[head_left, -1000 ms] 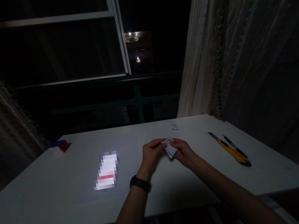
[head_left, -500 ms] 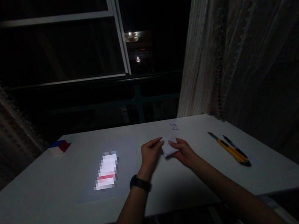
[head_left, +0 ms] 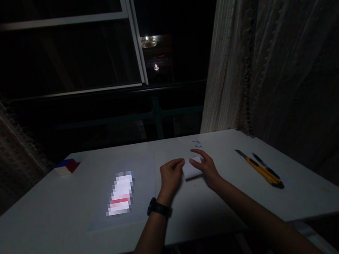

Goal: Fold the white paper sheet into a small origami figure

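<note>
Between both hands is a small folded piece of white paper, held just above the white table. My left hand, with a dark watch on its wrist, pinches the paper's upper left edge between thumb and fingers. On the other side, my right hand presses its thumb on the paper's face. Its index finger stretches up past the far edge, and its other fingers are mostly hidden. Small dark marks or bits lie beyond the right hand; I cannot make out which.
A large pale sheet lies to the left, bearing a bright, blurred-out rectangle. A yellow utility knife and a dark pen lie right. At the far left corner sits a block coloured blue, red and white. Curtains flank the dark window.
My right index finger has lifted and reached out beyond the paper's far edge. The paper has turned and lies flatter, slightly lower. My left hand has hardly moved.
</note>
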`<state>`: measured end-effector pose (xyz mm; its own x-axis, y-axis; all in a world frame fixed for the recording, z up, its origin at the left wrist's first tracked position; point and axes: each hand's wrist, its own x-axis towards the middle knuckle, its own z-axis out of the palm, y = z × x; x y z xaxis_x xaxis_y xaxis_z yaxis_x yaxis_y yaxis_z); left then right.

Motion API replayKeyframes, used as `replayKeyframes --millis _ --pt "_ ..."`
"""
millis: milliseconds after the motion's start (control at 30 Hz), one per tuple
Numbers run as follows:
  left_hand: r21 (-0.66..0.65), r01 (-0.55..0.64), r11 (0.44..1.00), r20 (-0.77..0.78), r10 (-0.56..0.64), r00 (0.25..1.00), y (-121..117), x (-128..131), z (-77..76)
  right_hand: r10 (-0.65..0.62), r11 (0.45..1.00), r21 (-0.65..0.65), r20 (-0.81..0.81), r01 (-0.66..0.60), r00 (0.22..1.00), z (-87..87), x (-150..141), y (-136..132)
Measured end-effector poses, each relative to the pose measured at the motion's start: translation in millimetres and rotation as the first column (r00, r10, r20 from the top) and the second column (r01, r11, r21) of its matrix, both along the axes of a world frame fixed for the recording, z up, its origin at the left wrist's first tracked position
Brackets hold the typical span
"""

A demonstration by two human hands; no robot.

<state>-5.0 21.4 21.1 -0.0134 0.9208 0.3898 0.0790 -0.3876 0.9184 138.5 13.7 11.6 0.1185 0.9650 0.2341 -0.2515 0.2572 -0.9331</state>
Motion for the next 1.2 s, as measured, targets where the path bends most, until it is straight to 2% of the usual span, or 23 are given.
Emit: replayKeyframes --millis 100,233,300,367,467,567,767,1000,1200 --pt "-0.01 0.0 1.0 -0.025 -0.001 1.0 1.2 0.8 -1.6 -0.098 0.988 0.137 0.157 0.077 0.983 0.5 1.7 2.6" --pt "-0.04 0.015 0.999 -0.003 -0.016 1.0 0.9 1.0 1.3 -0.14 0.978 0.189 0.276 0.09 0.951 0.0 3.7 5.9" --pt "-0.082 0.065 0.995 0.042 -0.062 0.997 0.4 0.4 3.7 -0.128 0.982 0.162 0.228 0.092 0.965 -0.5 4.1 6.2" --pt "-0.134 0.15 0.98 0.118 -0.135 0.984 -0.1 -0.6 5.3 -0.075 0.994 0.083 0.132 0.064 0.988 -0.7 4.2 5.6" --pt "-0.179 0.269 0.946 0.229 -0.226 0.947 -1.0 -1.9 6.0 0.04 0.998 -0.057 -0.014 -0.04 0.999 0.3 3.9 3.9" --pt "-0.187 0.344 0.92 0.293 -0.282 0.914 -2.6 -2.6 6.2 0.117 0.985 -0.116 -0.094 -0.128 0.989 1.8 3.5 2.2" --pt "-0.134 0.409 0.903 0.302 -0.356 0.884 -5.9 -2.9 9.4 0.188 0.971 -0.132 -0.107 -0.201 0.976 1.7 3.0 1.8" --pt "-0.115 0.48 0.87 0.334 -0.422 0.843 -5.5 -3.4 7.5 0.209 0.965 -0.132 -0.145 -0.229 0.967 -1.2 3.1 3.8" --pt "-0.145 0.487 0.861 0.335 -0.42 0.843 -5.3 -2.7 6.2 0.215 0.964 -0.126 -0.139 -0.233 0.967 -1.4 3.6 4.1"
